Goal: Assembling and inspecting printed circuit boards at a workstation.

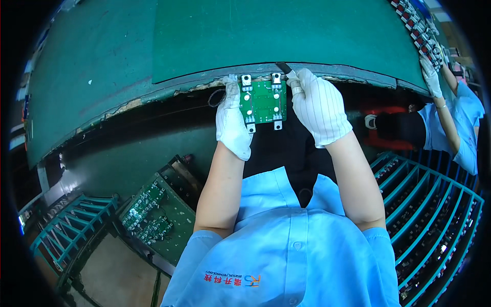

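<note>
A small green circuit board (264, 101) with metal tabs at its corners is held at the near edge of the green workbench (204, 41). My left hand (231, 120), in a white glove, grips the board's left side. My right hand (319, 105), also gloved, is closed around a thin dark tool (284, 67) whose tip points up and left above the board's top right corner. Both forearms are bare and come up from my light blue shirt.
Another person in light blue with a white glove (430, 77) reaches to a row of parts (417, 25) at the far right. A box of green circuit boards (151, 210) sits low left. Teal racks stand at lower left (66, 225) and right (434, 215).
</note>
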Tool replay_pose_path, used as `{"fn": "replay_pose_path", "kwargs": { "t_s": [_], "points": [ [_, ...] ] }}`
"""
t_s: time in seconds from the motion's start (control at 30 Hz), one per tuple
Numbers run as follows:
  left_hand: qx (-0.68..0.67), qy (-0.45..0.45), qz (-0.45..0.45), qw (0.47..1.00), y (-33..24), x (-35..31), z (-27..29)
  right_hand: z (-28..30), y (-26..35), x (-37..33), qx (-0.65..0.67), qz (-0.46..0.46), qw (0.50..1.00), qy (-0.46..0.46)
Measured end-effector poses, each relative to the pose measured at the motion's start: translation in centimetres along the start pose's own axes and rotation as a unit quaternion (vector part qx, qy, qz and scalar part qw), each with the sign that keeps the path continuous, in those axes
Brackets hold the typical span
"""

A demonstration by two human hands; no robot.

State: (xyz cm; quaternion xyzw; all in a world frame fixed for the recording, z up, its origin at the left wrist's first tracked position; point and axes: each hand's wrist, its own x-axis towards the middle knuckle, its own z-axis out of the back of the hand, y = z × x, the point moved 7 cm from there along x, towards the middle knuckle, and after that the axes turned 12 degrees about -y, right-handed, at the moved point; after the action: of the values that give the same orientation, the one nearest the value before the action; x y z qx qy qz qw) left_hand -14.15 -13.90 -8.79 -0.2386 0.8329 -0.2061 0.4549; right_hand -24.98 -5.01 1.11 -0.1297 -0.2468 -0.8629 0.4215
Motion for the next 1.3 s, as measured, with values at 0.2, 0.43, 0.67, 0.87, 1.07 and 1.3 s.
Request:
{"fn": "replay_pose_path", "kwargs": {
  "t_s": [0.2,0.43,0.67,0.87,1.07,1.3],
  "points": [
    [-0.04,0.053,0.012,0.998,0.3,0.5,-0.2,0.1,0.6,-0.5,0.058,-0.009,0.998,0.031],
    [-0.044,0.033,0.022,0.998,0.0,-0.3,-0.6,-0.3,-0.2,0.0,0.012,-0.007,0.999,0.041],
    [-0.036,0.053,0.03,0.997,0.2,0.3,-0.5,-0.5,-0.5,0.0,0.046,-0.024,0.998,0.045],
    [-0.035,0.034,0.011,0.999,-0.1,0.1,-0.5,0.1,-0.1,0.1,0.016,-0.04,0.998,0.052],
    [-0.027,0.039,0.006,0.999,-0.5,-0.7,-1.0,-0.5,-0.5,0.2,-0.003,-0.043,0.997,0.068],
    [-0.039,0.061,0.016,0.997,0.2,0.2,-0.3,0.7,-1.9,-1.2,0.171,-0.161,0.969,0.08]
  ]
}}
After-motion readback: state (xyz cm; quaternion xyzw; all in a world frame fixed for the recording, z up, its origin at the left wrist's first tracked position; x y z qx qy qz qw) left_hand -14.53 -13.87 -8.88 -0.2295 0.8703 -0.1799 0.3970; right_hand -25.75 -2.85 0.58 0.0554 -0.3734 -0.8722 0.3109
